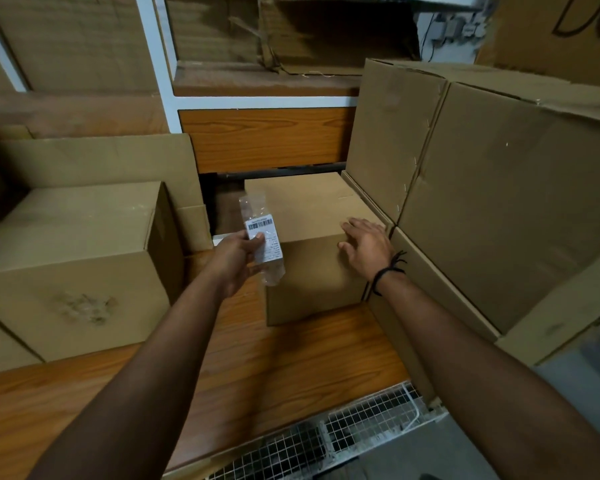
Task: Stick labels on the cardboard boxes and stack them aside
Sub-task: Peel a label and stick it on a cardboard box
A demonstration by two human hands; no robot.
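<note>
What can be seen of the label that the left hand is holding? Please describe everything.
The label is a small white paper rectangle with a black barcode along its top and fine print below, too small to read. It sits on or inside a clear, crinkled plastic sleeve that sticks out above and below it. It stands roughly upright, slightly tilted, before the left edge of the small cardboard box. The left hand grips its lower left part.

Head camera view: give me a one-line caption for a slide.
Left hand holds a barcode label in a clear sleeve; right hand rests on a small cardboard box.
</note>
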